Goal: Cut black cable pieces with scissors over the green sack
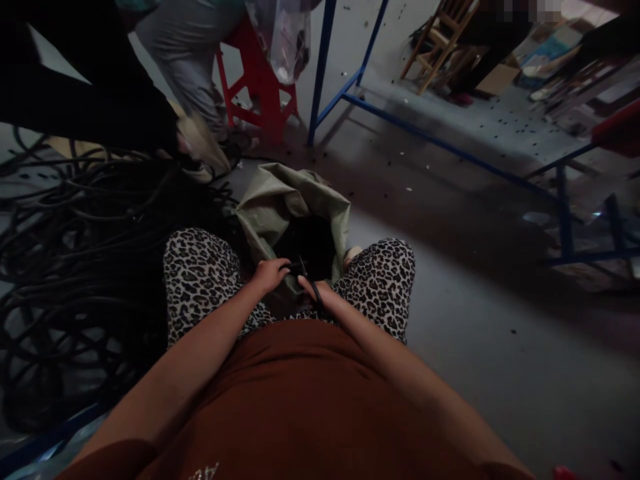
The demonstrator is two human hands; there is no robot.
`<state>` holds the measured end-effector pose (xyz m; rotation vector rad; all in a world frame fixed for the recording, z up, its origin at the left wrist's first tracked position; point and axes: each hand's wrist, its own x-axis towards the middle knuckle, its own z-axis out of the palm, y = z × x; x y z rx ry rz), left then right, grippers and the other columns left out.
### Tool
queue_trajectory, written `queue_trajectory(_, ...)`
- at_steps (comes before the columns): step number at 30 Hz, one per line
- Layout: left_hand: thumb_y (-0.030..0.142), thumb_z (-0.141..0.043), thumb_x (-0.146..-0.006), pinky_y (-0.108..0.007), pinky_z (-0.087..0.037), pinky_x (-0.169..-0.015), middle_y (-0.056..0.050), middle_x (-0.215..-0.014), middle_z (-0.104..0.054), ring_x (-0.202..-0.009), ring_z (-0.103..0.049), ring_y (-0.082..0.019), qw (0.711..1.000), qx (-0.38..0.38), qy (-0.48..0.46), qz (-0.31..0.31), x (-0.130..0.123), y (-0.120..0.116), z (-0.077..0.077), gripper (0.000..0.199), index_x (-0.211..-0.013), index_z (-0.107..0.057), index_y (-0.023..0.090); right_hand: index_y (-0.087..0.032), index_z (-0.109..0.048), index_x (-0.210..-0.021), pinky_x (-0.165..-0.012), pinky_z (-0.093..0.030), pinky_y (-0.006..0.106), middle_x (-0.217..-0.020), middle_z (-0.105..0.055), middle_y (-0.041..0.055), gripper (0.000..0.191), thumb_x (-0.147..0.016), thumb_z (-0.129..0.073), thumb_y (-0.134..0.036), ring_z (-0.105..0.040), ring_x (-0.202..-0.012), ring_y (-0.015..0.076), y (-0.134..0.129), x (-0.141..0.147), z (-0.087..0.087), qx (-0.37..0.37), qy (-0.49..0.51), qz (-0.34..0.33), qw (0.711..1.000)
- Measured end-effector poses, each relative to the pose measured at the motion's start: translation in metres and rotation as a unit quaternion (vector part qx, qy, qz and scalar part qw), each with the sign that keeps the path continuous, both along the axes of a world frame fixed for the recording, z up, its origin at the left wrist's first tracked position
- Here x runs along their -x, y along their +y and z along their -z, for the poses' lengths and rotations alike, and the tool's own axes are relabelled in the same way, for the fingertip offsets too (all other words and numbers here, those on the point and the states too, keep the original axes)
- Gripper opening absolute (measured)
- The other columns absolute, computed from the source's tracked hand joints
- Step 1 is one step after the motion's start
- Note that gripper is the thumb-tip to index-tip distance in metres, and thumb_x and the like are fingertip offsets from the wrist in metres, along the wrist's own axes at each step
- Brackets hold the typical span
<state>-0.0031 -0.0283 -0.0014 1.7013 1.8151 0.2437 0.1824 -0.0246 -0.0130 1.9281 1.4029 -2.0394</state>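
Observation:
My right hand [317, 292] is closed around small scissors [303, 267]; their thin blades point up and away from me, and a dark handle loop shows by the wrist. My left hand [272, 274] pinches a short piece of black cord [287, 266], its tip close to the scissor blades. Both hands are over the near rim of a pale woven sack [261, 207]. The sack stands with its mouth wide between my knees, and its inside is too dark to make out.
A large tangle of black cord [100, 233] lies on the floor to the left, beside people's legs. Beyond the sack are a red plastic stool [260, 87] and a blue metal frame [410, 123]. A wooden chair [443, 40] stands farther back; small scraps dot the floor.

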Motion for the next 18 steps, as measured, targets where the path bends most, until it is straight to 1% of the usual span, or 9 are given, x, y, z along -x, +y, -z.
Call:
queue_trajectory(5,0.029,-0.051,-0.082,-0.025,-0.043,-0.092,0.001,-0.111,-0.066,-0.102,-0.059,-0.015,1.000,0.000,-0.006,-0.013,0.001,-0.001,0.002,0.032,-0.113,-0.061,0.027,-0.012,-0.058,-0.067,-0.032,-0.039,0.018,-0.040,-0.049,-0.0005,0.051,-0.080,-0.052,-0.061,-0.047,-0.032,0.0098,-0.001,0.001,-0.012,0.007,0.011,0.029,0.999)
queue_trajectory(9,0.027,-0.050,-0.082,-0.026,-0.043,-0.091,-0.001,-0.112,-0.066,-0.103,-0.059,-0.017,1.000,0.003,-0.004,-0.022,0.002,-0.001,-0.001,0.034,-0.115,-0.059,0.025,-0.013,-0.054,-0.065,-0.029,-0.038,0.019,-0.040,-0.048,-0.0005,0.051,-0.082,-0.050,-0.060,-0.046,-0.029,0.0100,0.001,0.001,-0.019,0.022,0.008,0.057,0.998)
queue_trajectory(13,0.026,-0.050,-0.082,-0.028,-0.044,-0.089,-0.002,-0.109,-0.067,-0.101,-0.060,-0.018,1.000,0.013,0.006,-0.016,0.002,-0.001,0.000,0.032,-0.113,-0.061,0.024,-0.013,-0.054,-0.062,-0.029,-0.038,0.019,-0.040,-0.048,0.0002,0.049,-0.082,-0.051,-0.058,-0.045,-0.028,0.0099,0.002,0.001,-0.013,0.012,-0.013,0.048,0.999)
queue_trajectory(16,0.027,-0.050,-0.082,-0.027,-0.045,-0.088,-0.001,-0.108,-0.067,-0.100,-0.060,-0.018,0.999,0.023,0.019,-0.011,0.003,-0.002,0.005,0.032,-0.112,-0.061,0.026,-0.013,-0.053,-0.060,-0.028,-0.037,0.019,-0.039,-0.047,-0.0001,0.048,-0.083,-0.052,-0.056,-0.043,-0.027,0.0093,0.000,0.002,-0.008,-0.003,-0.034,0.038,0.999)
queue_trajectory(18,0.027,-0.049,-0.082,-0.026,-0.044,-0.088,-0.001,-0.108,-0.067,-0.101,-0.060,-0.018,0.999,0.025,0.027,-0.008,0.004,-0.002,0.008,0.032,-0.111,-0.061,0.026,-0.013,-0.053,-0.059,-0.028,-0.036,0.019,-0.038,-0.047,-0.0007,0.047,-0.083,-0.053,-0.053,-0.042,-0.026,0.0087,0.000,0.003,-0.008,-0.006,-0.041,0.033,0.999)
